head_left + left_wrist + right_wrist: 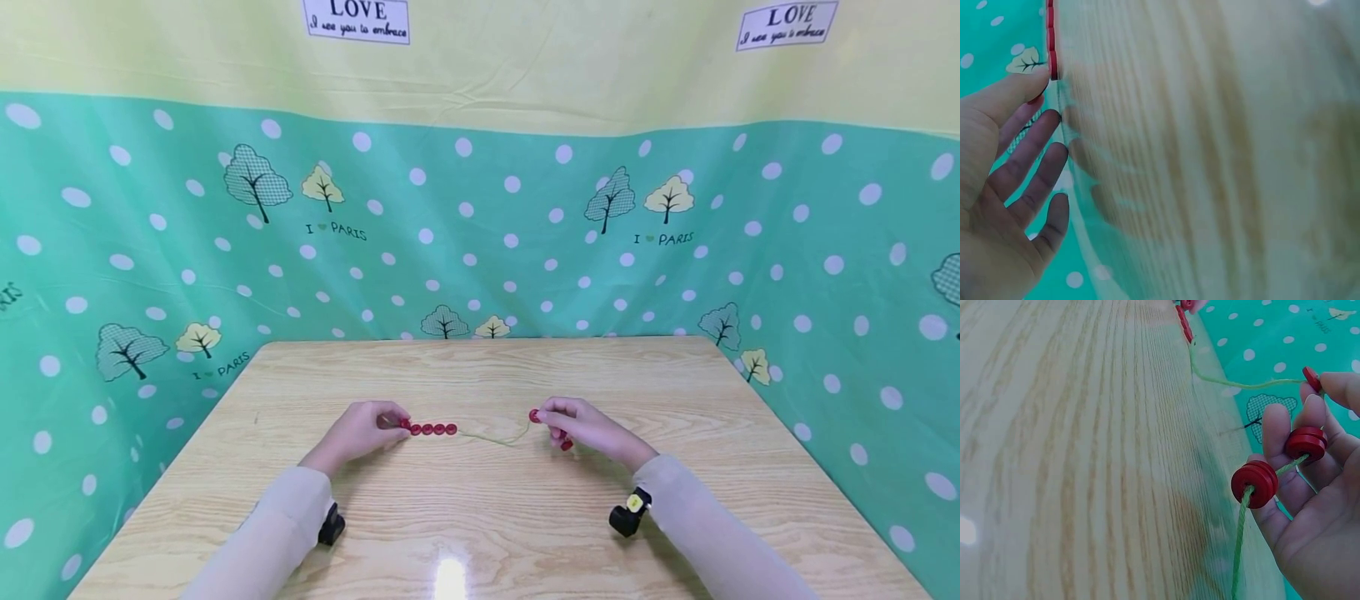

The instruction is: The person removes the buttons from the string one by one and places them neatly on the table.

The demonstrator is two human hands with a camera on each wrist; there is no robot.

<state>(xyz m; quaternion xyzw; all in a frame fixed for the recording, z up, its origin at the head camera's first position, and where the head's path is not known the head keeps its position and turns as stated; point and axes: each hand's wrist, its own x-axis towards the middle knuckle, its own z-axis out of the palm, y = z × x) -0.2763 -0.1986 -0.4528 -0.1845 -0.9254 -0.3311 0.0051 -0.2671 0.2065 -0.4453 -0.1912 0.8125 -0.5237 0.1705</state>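
Observation:
My left hand is at the left end of a row of red buttons lying on the wooden table. Its thumb and index finger pinch the end button, while the other fingers stay loosely spread. A thin green string runs from the row's right end across to my right hand. There, thumb and index finger pinch one red button by its edge. More red buttons, threaded on the string in two small stacks, hang by the palm: one stack against the fingers, another lower down.
The light wooden table reaches back to a green dotted curtain that surrounds its back and sides. Black wrist cameras sit at both cuffs, one on the left and another on the right.

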